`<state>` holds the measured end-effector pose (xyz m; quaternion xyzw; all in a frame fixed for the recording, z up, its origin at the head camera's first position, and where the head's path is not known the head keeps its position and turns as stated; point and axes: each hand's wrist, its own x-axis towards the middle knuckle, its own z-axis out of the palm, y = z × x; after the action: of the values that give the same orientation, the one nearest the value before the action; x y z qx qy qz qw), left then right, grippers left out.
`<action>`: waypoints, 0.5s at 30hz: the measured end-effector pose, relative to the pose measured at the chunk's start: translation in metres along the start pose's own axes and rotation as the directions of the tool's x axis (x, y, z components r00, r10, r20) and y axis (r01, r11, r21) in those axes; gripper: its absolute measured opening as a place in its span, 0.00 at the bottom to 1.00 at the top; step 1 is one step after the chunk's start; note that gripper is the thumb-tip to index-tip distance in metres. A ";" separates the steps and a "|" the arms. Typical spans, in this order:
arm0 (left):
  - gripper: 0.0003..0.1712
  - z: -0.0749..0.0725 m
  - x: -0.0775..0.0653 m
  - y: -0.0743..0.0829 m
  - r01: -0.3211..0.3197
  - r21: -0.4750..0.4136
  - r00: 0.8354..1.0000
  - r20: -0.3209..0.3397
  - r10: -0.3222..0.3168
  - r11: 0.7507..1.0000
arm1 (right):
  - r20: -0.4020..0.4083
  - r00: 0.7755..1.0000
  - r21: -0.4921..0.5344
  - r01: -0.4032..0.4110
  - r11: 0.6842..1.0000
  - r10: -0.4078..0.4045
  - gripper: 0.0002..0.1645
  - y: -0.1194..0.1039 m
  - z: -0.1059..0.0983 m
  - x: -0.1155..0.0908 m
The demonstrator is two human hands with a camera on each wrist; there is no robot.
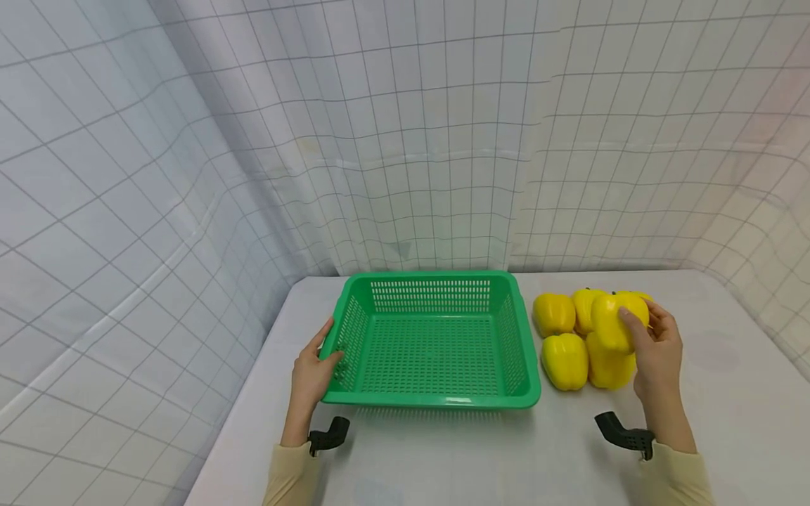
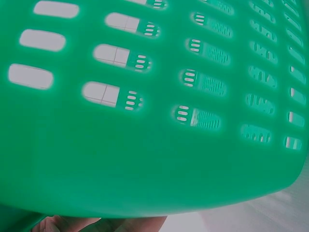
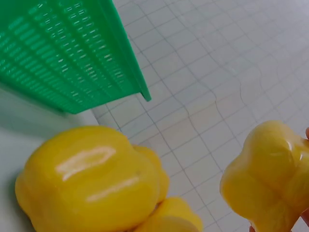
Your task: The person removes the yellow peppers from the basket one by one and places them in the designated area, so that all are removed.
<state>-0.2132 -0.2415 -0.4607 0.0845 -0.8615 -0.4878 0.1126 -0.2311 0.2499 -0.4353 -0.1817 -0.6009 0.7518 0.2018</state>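
Observation:
A green plastic basket (image 1: 433, 351) with slotted walls stands on the table, nothing inside it. My left hand (image 1: 313, 367) grips its left rim, thumb on the inner side and fingers outside; in the left wrist view the basket wall (image 2: 145, 164) hides most of that hand. My right hand (image 1: 659, 349) holds a yellow bell pepper (image 1: 611, 320) between thumb and fingers, raised over the others. In the right wrist view this bell pepper (image 3: 265, 179) hangs at the right edge, with only bits of fingertips showing. Several more yellow bell peppers (image 1: 565, 362) lie grouped right of the basket.
The white table (image 1: 443, 457) bears the basket and the bell peppers. Behind and to the left hangs a white cloth (image 1: 405, 140) with a grid of dark lines. A black wrist mount (image 1: 626, 434) sits on each forearm.

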 end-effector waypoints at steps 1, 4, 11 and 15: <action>0.37 0.000 0.000 0.000 0.000 0.001 1.000 0.000 0.000 1.000 | -0.015 1.000 0.007 -0.006 1.000 0.006 0.28 0.001 -0.004 0.003; 0.37 0.000 0.000 0.000 -0.001 0.009 1.000 -0.001 0.001 1.000 | -0.057 0.998 0.009 -0.018 1.000 0.019 0.31 0.004 -0.016 0.010; 0.37 -0.001 0.000 0.001 -0.008 0.028 1.000 -0.005 0.008 1.000 | -0.160 0.985 -0.008 -0.066 0.998 0.064 0.34 0.012 -0.040 0.021; 0.37 0.000 0.001 0.002 -0.008 0.026 1.000 -0.001 0.008 1.000 | -0.183 0.980 -0.024 -0.082 0.996 0.076 0.34 0.018 -0.051 0.026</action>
<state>-0.2141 -0.2411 -0.4590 0.0827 -0.8682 -0.4759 0.1139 -0.2283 0.3026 -0.4641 -0.2764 -0.5838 0.7301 0.2229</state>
